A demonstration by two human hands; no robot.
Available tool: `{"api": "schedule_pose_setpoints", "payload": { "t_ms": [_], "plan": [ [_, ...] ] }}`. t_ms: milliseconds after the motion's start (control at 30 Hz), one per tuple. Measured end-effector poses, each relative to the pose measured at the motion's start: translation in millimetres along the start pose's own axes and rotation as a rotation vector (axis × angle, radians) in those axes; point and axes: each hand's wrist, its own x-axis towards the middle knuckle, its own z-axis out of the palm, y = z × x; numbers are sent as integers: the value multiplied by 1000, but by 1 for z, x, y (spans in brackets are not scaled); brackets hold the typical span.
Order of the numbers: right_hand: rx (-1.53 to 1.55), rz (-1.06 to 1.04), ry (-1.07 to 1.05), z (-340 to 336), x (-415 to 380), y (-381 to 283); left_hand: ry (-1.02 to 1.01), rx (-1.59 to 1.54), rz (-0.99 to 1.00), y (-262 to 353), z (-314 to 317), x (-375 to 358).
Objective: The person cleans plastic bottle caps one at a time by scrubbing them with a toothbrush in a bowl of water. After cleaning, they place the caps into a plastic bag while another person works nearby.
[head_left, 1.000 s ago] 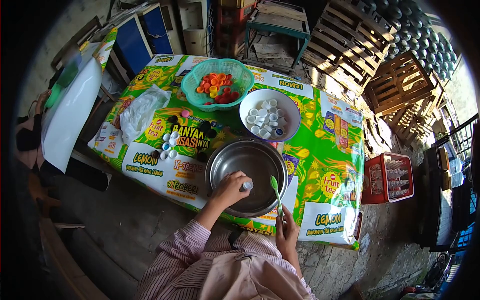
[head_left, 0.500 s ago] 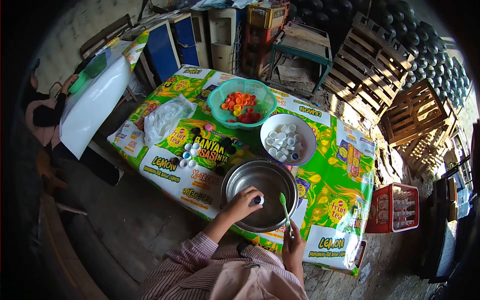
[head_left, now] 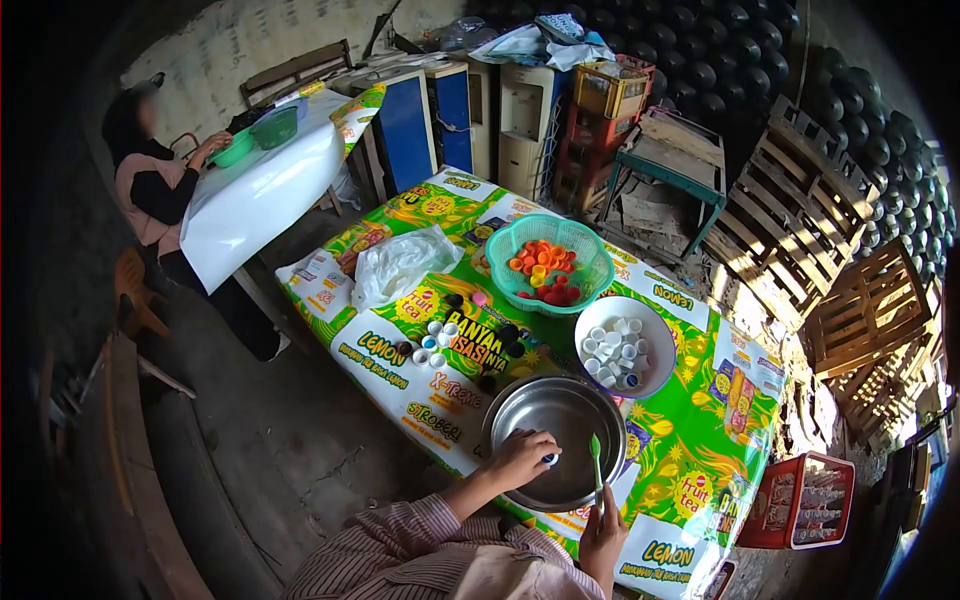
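Note:
My left hand is over the left side of a metal basin, its fingers closed round a small bottle cap with white and dark blue showing. A green toothbrush is upright in my right hand, at the basin's right edge, bristle end up and apart from the cap. Behind the basin stands a white bowl of white caps. Loose white caps and several dark ones lie on the printed tablecloth to the left.
A green plastic basket holds orange, red and yellow caps. A crumpled plastic bag lies left of it. At the far-left white table, another person touches a green bowl. A red crate of bottles stands right; wooden pallets lean behind.
My view has tilted up and turned left, so the table appears lower and further right, and more of the other person shows. Both hands keep their holds at the basin.

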Motion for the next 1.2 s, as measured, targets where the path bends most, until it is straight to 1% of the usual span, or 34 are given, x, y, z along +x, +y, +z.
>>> {"api": "schedule_pose_setpoints", "payload": {
  "t_ms": [33,100,133,167,200,233,267,300,367,400,433,467,500,533,567,633,667,700,733,767,800,833,900,967,1000,1033,1100,1133,1167,1200],
  "plan": [
    [-10,28,-25,-2,2,0,8,5,-5,1,0,0],
    [11,9,-39,-8,6,-4,230,-228,-31,7,-4,6],
    [-1,9,-18,-9,7,-6,283,-253,-9,10,-8,10],
    [-13,10,-1,-9,6,-7,288,-246,-17,7,-9,8],
    [-71,77,-77,-11,8,-6,119,-199,-46,3,-11,6],
    [-67,71,-83,-9,8,-2,-48,-152,-72,2,-12,6],
    [-27,5,-44,-7,7,5,40,-268,-83,5,-10,9],
    [14,-58,-3,-6,9,4,45,-263,-84,9,-12,12],
    [-1,-64,11,-9,9,-1,0,-242,-104,13,-13,11],
    [-36,67,-74,-10,11,-7,-109,23,-188,-4,8,1],
    [-74,194,-157,-12,13,-11,-108,25,-191,-2,8,0],
    [-162,282,-254,-13,17,-14,-15,-121,-168,0,7,3],
    [-160,274,-246,-16,18,-16,79,-264,-137,1,4,8],
    [-67,370,-267,-21,15,-19,-4,-418,-264,8,-3,12],
    [26,471,-294,-22,9,-20,-4,-417,-267,6,2,13],
    [47,438,-287,-16,2,-16,54,-1137,-285,4,14,17],
    [120,268,-251,-10,-1,-13,4,-1251,-272,2,17,16],
    [192,97,-214,-5,-3,-12,-23,-1353,-330,8,12,16],
    [219,33,-137,0,-4,-13,-55,-1444,-371,7,15,15],
    [221,28,-136,2,-4,-11,-90,-1535,-410,6,20,13],
    [207,17,-116,3,-4,-10,-76,-1516,-455,7,21,12],
    [192,10,-98,4,-5,-9,-74,-1517,-456,7,23,10],
    [184,30,-82,4,-11,-10,62,-1534,-507,3,31,6],
    [203,77,-137,8,-16,-8,70,-1583,-502,-3,37,2],
    [185,139,-169,4,-14,-16,58,-1524,-523,-2,33,2],
    [184,135,-168,3,-13,-16,48,-1467,-543,-1,28,2],
    [132,82,-93,1,-13,-15,61,-1494,-564,1,24,1],
    [132,82,-95,0,-14,-15,39,-1476,-551,0,25,0],
    [94,151,-193,-1,-15,-16,18,-1459,-539,0,26,-1],
    [57,220,-290,-2,-16,-17,7,-1517,-547,2,26,-3]
  ]
}}
